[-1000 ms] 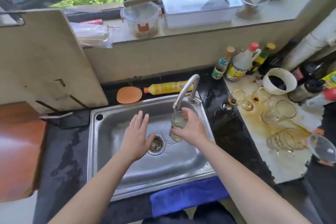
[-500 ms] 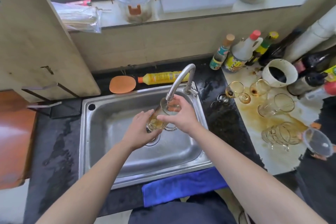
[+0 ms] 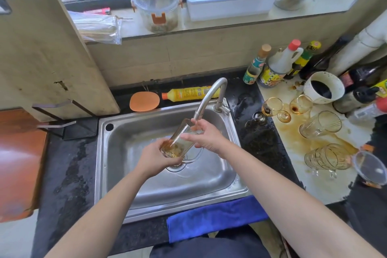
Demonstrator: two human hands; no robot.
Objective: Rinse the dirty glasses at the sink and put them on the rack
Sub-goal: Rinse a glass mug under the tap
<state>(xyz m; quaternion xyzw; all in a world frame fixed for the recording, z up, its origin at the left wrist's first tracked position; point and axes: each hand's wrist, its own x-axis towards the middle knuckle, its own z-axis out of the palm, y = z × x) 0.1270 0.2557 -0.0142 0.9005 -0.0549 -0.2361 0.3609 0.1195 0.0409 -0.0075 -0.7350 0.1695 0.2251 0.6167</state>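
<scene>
While one glass [image 3: 180, 142] is held tilted over the sink [image 3: 117, 153] under the tap [image 3: 209, 98], the task stands early: no rinsed glass is seen set aside, and no rack can be picked out with certainty, though the black stand [image 3: 79, 130] at 9 o'clock of the sink may be it.

Item in hand: glass, mouth up toward the spout, base low; amber liquid pooled at the base. Left hand [image 3: 155, 157] wrapped around the base; right hand [image 3: 207, 138] pinching the upper wall near the rim.

Items waiting, 3 o'clock of the sink, on a stained white board [image 3: 314, 184]:
- two small stemmed glasses [image 3: 274, 107], upright, amber dregs;
- a third stemmed glass [image 3: 301, 104], a dark spot at the bottom;
- tumbler [image 3: 320, 124], lying on its side, seemingly empty;
- ribbed glass [image 3: 328, 157], on its side, brown film;
- white cup [image 3: 323, 88], dark liquid inside.

Sink: water film round the drain, nothing else in it.

Remaining: finish this rinse, rack it, then the five waiting glasses.
</scene>
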